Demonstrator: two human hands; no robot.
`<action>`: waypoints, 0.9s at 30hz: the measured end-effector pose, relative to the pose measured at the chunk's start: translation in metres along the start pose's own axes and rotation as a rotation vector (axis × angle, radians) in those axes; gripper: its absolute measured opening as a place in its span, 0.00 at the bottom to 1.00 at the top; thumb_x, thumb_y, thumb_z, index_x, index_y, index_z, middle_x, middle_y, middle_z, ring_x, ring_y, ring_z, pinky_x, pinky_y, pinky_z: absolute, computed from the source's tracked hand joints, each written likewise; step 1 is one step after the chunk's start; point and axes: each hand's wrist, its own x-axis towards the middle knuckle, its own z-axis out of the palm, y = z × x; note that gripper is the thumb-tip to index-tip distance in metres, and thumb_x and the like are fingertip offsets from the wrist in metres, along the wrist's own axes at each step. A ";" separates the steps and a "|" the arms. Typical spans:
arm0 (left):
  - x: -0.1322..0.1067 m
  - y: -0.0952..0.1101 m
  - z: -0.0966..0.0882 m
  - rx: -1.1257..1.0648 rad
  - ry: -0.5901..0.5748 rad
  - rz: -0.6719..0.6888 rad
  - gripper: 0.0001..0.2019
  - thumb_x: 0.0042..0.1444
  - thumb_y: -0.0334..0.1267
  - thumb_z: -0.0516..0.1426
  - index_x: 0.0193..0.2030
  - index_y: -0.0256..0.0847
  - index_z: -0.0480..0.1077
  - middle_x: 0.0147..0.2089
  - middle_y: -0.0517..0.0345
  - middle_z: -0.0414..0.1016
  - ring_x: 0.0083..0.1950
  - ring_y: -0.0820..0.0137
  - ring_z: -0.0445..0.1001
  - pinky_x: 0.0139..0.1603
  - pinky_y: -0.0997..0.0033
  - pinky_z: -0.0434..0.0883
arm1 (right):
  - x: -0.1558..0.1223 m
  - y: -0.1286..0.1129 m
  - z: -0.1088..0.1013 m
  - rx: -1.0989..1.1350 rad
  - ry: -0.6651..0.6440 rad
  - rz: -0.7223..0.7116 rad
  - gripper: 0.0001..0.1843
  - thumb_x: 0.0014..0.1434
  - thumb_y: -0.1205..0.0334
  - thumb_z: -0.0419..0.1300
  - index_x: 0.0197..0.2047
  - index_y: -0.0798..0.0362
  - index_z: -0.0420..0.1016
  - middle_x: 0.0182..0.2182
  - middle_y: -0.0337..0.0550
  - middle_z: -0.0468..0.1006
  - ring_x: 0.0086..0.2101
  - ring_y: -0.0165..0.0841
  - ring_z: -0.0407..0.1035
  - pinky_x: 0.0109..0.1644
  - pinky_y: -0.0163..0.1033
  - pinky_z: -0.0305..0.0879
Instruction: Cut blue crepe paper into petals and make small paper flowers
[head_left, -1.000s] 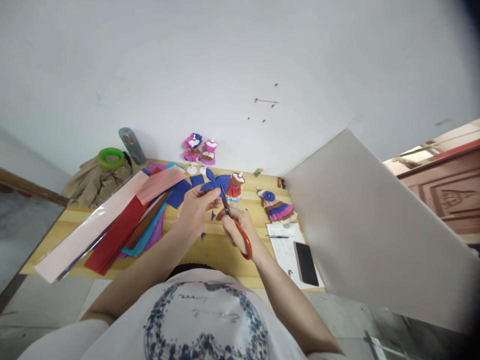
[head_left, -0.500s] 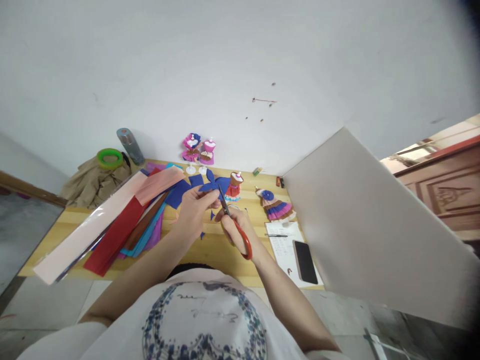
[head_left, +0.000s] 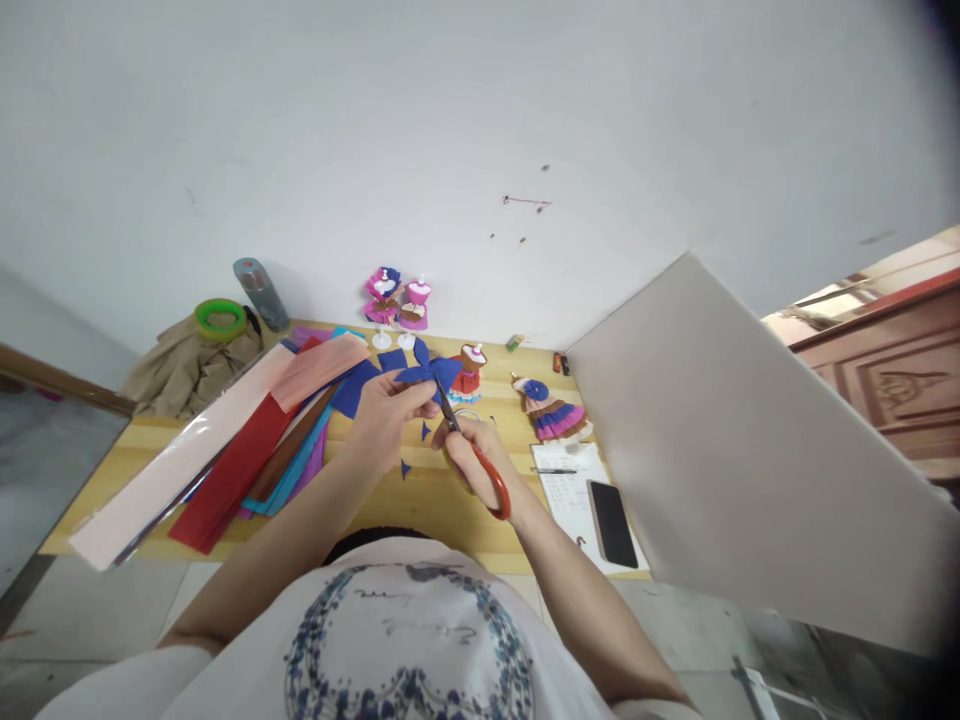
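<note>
My left hand [head_left: 386, 410] pinches a piece of blue crepe paper [head_left: 424, 364] with petal-like points, held above the table. In my right hand [head_left: 480, 450] are orange-handled scissors [head_left: 495, 488], their blades at the lower edge of the blue paper. How far the blades are apart is hard to make out. Small blue scraps [head_left: 406, 468] lie on the table below. Just beyond the paper stands a little dress form [head_left: 470, 370] in a brown top and a red skirt, partly hidden by the paper.
Coloured paper strips [head_left: 232, 470] cover the table's left side, near a flask [head_left: 260, 292] and a green tape ring [head_left: 220, 318]. Two dress forms [head_left: 414, 305] stand at the wall. Rightward lie a ruffled paper dress [head_left: 551, 410], a written sheet [head_left: 562, 490], a phone [head_left: 611, 522] and an upright board [head_left: 735, 450].
The blue paper has turned slightly in my left hand, and the scissors have shifted a little against its edge. Everything else stays as it was.
</note>
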 end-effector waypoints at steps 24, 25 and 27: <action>0.002 0.016 -0.010 0.117 -0.169 -0.078 0.08 0.38 0.37 0.66 0.19 0.37 0.73 0.19 0.56 0.73 0.23 0.73 0.69 0.28 0.73 0.67 | 0.001 0.005 -0.020 -0.117 -0.141 -0.072 0.28 0.62 0.36 0.51 0.26 0.53 0.65 0.19 0.35 0.61 0.21 0.27 0.56 0.25 0.35 0.51; 0.002 0.016 -0.010 0.119 -0.171 -0.078 0.08 0.38 0.37 0.66 0.19 0.37 0.73 0.19 0.56 0.73 0.23 0.73 0.69 0.28 0.72 0.67 | 0.001 0.006 -0.020 -0.117 -0.142 -0.066 0.28 0.62 0.36 0.50 0.26 0.53 0.66 0.19 0.35 0.61 0.20 0.27 0.56 0.25 0.35 0.51; 0.002 0.017 -0.011 0.119 -0.175 -0.077 0.08 0.38 0.37 0.66 0.19 0.37 0.73 0.19 0.56 0.73 0.23 0.73 0.69 0.28 0.72 0.67 | 0.001 0.006 -0.020 -0.116 -0.146 -0.067 0.28 0.62 0.37 0.50 0.26 0.53 0.66 0.19 0.35 0.61 0.20 0.27 0.57 0.25 0.35 0.51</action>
